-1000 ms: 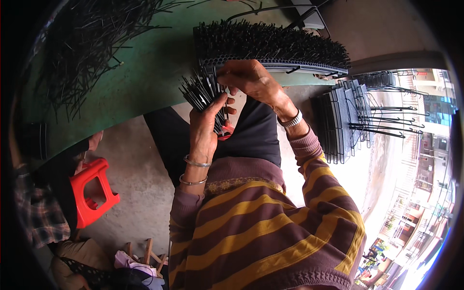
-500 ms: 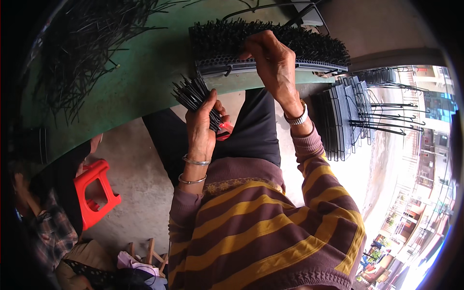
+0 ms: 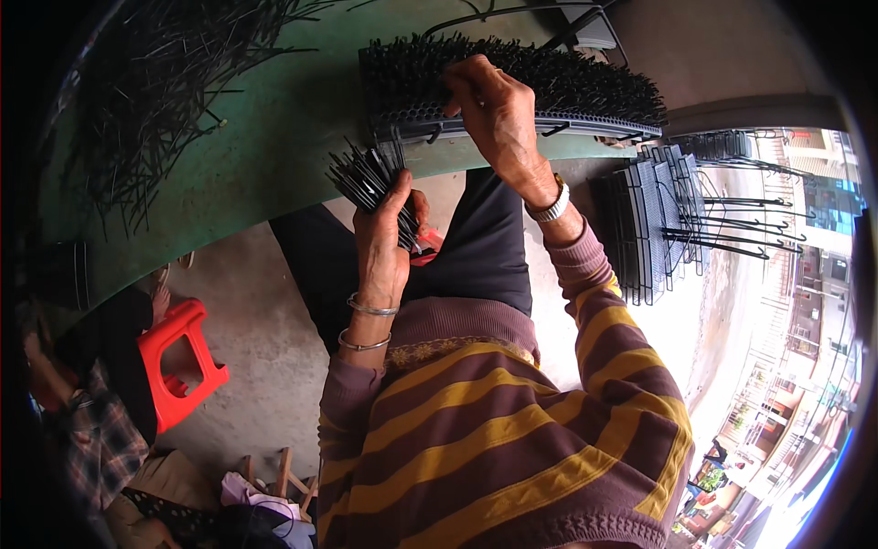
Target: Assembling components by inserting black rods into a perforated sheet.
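While the left hand (image 3: 382, 242) clasps a bundle of black rods (image 3: 364, 178) at 11 o'clock from the centre, the right hand (image 3: 503, 119) hangs toward 1 o'clock, over a perforated tray (image 3: 585, 123) packed with upright rods (image 3: 585, 80). It is bent inward at the fingertips; whether it pinches a rod, I cannot tell. The tray rests on a green table (image 3: 265, 146), where a loose heap of rods (image 3: 155, 110) lies at 10 o'clock. Mesh racks (image 3: 645, 229) stand near 3 o'clock, a red stool (image 3: 163, 389) near 8.
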